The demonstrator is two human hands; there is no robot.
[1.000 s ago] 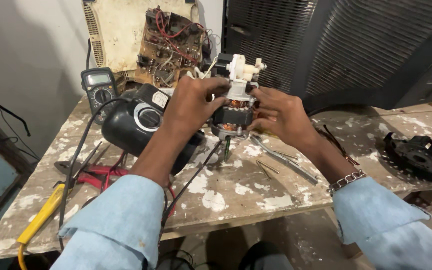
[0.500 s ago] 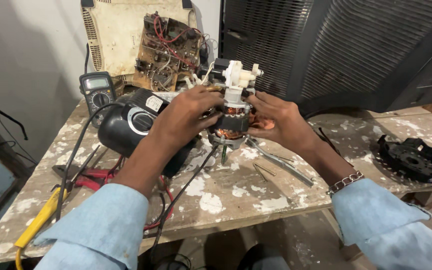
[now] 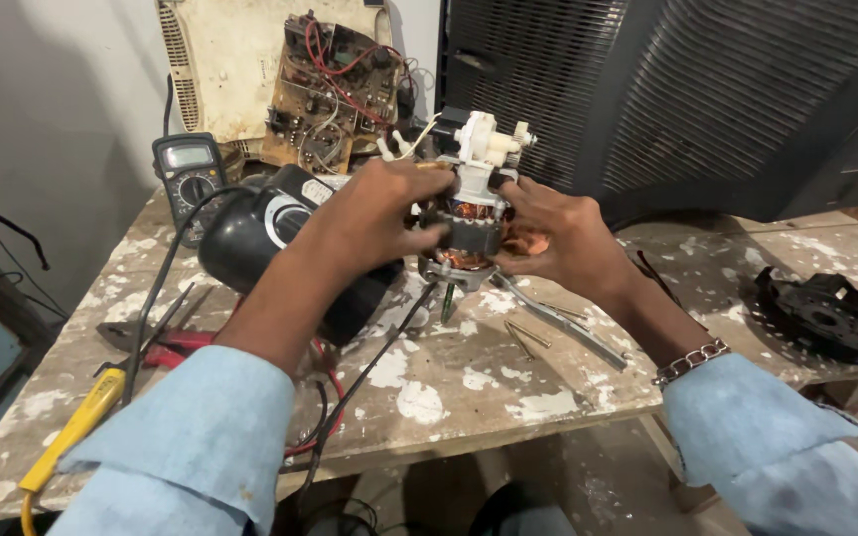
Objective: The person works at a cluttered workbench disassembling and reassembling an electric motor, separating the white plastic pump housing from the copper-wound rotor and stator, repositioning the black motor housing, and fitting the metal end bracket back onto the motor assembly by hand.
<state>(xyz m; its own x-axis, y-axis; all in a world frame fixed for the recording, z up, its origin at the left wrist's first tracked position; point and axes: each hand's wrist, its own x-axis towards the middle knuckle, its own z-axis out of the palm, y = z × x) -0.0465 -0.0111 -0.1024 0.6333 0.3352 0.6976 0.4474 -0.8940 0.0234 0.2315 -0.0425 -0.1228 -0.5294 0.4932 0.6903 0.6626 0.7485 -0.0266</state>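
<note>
Head view: two hands, left hand (image 3: 384, 213) and right hand (image 3: 558, 233), grip one motor (image 3: 469, 223).

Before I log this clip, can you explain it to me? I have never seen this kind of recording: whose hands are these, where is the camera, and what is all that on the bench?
There is no robot here. A person wears a camera on the head, so the single view looks down at their own two hands over a paint-spattered table.

Both hands grip a small motor with copper windings and a white plastic top, held above the table. The left hand wraps its left side, the right hand its right.

On the table lie a black housing, a multimeter, a yellow-handled tool, a metal rod and a black round part. An open circuit board leans at the back.
</note>
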